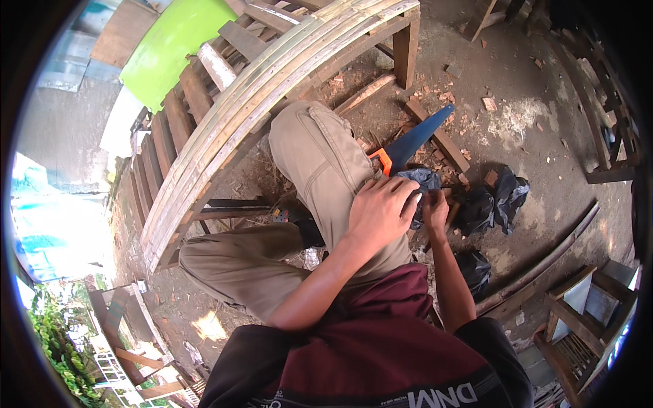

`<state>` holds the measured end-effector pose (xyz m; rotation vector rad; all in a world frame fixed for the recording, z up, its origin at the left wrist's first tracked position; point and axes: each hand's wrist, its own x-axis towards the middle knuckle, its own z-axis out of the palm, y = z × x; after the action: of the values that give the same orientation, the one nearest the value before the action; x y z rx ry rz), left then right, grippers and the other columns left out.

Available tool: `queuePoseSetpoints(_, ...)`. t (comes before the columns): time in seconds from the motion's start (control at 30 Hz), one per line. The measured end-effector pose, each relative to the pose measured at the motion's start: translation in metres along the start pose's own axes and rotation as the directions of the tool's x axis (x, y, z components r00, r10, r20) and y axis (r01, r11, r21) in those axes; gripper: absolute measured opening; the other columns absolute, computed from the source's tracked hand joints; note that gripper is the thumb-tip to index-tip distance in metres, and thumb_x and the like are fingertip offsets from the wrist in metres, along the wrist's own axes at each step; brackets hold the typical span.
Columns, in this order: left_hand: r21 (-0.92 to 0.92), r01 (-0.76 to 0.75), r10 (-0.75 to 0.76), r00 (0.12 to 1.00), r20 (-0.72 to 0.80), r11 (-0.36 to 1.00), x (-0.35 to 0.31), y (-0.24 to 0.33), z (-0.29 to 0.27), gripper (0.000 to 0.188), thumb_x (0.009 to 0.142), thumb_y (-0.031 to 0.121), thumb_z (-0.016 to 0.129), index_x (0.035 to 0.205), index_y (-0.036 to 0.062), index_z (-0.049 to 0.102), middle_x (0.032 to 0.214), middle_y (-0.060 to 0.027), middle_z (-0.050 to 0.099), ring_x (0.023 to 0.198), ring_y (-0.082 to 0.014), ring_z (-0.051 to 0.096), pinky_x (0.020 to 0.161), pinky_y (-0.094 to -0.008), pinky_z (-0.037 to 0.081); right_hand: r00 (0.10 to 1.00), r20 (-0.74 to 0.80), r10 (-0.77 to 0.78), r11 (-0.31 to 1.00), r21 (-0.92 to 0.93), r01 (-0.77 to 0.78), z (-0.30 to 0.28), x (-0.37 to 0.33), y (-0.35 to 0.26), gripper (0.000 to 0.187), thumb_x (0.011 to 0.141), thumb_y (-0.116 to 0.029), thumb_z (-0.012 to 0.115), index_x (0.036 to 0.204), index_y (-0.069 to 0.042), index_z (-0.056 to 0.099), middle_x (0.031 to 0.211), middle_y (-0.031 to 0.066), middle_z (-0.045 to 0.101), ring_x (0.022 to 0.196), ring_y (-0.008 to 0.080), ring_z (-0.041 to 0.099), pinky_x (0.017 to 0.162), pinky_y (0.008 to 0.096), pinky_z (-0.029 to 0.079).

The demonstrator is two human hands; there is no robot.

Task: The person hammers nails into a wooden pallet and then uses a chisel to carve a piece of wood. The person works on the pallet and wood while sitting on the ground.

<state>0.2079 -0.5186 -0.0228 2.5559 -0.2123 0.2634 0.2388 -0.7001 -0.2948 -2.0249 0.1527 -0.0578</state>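
Just to the right of my bent knee, both hands are together at a crumpled black plastic bag (423, 178). My left hand (384, 212) lies over my thigh with its fingers curled at the bag's near edge. On the bag's right side, my right hand (435, 209) pinches the plastic between bent fingers. What the bag contains is hidden. Beyond my hands is a handsaw (416, 139) with a dark blue blade and an orange handle, the handle close to my knee and the blade pointing away to the right.
A long slatted wooden bench (224, 129) curves across the left and front. More black plastic (500, 197) lies on the dirt floor at right, near a timber offcut (439, 136) and brick chips. A long curved strip of wood (544, 258) and a wooden frame (585, 313) are farther right.
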Motion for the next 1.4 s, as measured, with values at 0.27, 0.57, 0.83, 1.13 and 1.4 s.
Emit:
queuePoseSetpoints(0.27,-0.067,-0.056,0.060,0.997,0.056,0.996,0.018,-0.005,0.004,0.025,0.092,0.010,0.060,0.115,0.0046,0.070,0.115,-0.0111,0.069,0.100,-0.0312,0.068,0.085,-0.0410,0.054,0.906,0.249,-0.342,0.931,0.218,0.291,-0.088,-0.001,-0.216,0.011,0.085,0.000,0.076,0.096,-0.001,0.076,0.088,0.0081,0.072,0.080,0.0149,0.070,0.074,0.0284,0.055)
queuePoseSetpoints(0.57,-0.463,0.010,0.113,0.965,0.237,0.886,0.018,-0.009,-0.010,0.020,0.087,0.007,0.070,0.106,0.0043,0.076,0.095,-0.0150,0.075,0.089,-0.0303,0.072,0.078,-0.0381,0.055,0.767,0.606,-0.211,0.774,0.583,-0.248,-0.119,0.018,-0.200,0.022,0.089,0.007,0.072,0.099,-0.001,0.054,0.079,0.0096,0.069,0.070,0.0165,0.071,0.060,0.0255,0.057)
queuePoseSetpoints(0.83,-0.576,0.155,0.048,0.946,0.321,0.802,0.022,-0.007,-0.025,0.017,0.086,0.007,0.072,0.101,0.0041,0.077,0.091,-0.0135,0.073,0.080,-0.0271,0.071,0.073,-0.0359,0.054,0.840,0.503,-0.204,0.800,0.580,-0.153,-0.117,0.014,-0.208,0.013,0.098,-0.010,0.067,0.095,-0.002,0.058,0.077,0.0100,0.070,0.068,0.0162,0.071,0.058,0.0256,0.055)
queuePoseSetpoints(1.13,-0.685,0.172,-0.125,0.985,0.117,0.708,0.009,0.001,-0.011,0.017,0.091,-0.001,0.068,0.108,0.0009,0.070,0.102,-0.0080,0.073,0.090,-0.0153,0.069,0.081,-0.0295,0.053,0.869,-0.235,0.435,0.719,-0.490,-0.492,-0.013,-0.035,0.086,0.071,0.081,-0.039,0.078,0.124,0.008,0.045,0.121,0.0352,0.053,0.116,0.0511,0.056,0.100,0.0536,0.049)
queuePoseSetpoints(1.4,-0.670,0.174,-0.179,0.982,0.061,0.721,-0.006,-0.003,-0.023,0.015,0.091,0.003,0.071,0.104,-0.0003,0.067,0.097,-0.0084,0.074,0.091,-0.0152,0.070,0.083,-0.0304,0.053,0.868,-0.403,0.291,0.477,-0.725,-0.497,0.020,-0.067,0.115,0.059,0.080,-0.031,0.077,0.125,-0.004,0.050,0.120,0.0198,0.055,0.114,0.0385,0.060,0.087,0.0542,0.052)
